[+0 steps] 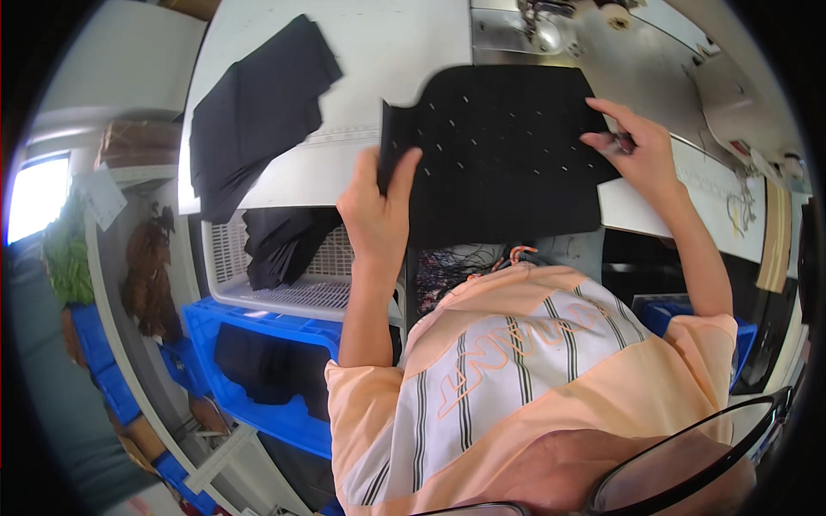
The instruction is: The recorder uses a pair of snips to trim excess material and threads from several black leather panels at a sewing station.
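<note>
A black fabric panel (508, 155), dotted with short white marks, is held up over the table edge, with its upper left corner rounded. My left hand (379, 202) pinches its left edge between thumb and fingers, where a narrow strip is folded up. At the right edge is my right hand (641, 150), its thumb tip over the cloth and its index finger apart from the thumb. A small dark, shiny tool (621, 144) is tucked in the curled fingers of that hand; its kind is mostly hidden.
Stacked black fabric pieces (258, 112) lie on the white table (387, 34) at left. More cloth hangs in a pale plastic basket (323, 297) below, above a blue crate (258, 421). A sewing machine's metal bed (654, 77) and a thread spool (614, 15) are at far right.
</note>
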Available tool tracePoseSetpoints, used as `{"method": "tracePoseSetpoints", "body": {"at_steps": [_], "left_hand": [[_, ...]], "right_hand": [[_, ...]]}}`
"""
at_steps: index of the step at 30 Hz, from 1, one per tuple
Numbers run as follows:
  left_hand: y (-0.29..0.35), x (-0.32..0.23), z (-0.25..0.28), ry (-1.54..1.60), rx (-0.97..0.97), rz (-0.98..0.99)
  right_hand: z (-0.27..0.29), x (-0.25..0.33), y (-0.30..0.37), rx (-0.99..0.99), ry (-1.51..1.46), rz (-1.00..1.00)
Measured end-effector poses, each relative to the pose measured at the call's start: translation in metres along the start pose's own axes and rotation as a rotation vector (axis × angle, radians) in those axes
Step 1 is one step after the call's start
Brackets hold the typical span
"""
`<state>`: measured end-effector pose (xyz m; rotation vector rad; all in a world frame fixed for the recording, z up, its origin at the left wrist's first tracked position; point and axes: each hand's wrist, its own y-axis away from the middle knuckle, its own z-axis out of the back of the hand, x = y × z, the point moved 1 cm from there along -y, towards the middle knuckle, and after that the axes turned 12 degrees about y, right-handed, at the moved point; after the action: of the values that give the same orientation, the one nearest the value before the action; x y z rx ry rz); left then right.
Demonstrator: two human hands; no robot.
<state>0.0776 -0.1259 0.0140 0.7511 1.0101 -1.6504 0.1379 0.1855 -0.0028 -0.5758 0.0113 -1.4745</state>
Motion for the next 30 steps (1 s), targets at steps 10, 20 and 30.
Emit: {"method": "tracePoseSetpoints", "body": {"at_steps": [10,20,30], "left_hand": [[0.253,0.125,0.294,0.288,-0.892,0.575],[0.399,0.247,0.311,-0.755,-0.58,0.912],[0.346,0.228,0.309,-0.899,-0.989,0.583]], "right_hand": [[-0.098,0.112,-0.129,0.104,-0.322,0.59],[-0.151,0.214,-0.196,0.166,-0.013,0.781],[-0.149,0.213,-0.211,0.419,-0.263,0.549]]}}
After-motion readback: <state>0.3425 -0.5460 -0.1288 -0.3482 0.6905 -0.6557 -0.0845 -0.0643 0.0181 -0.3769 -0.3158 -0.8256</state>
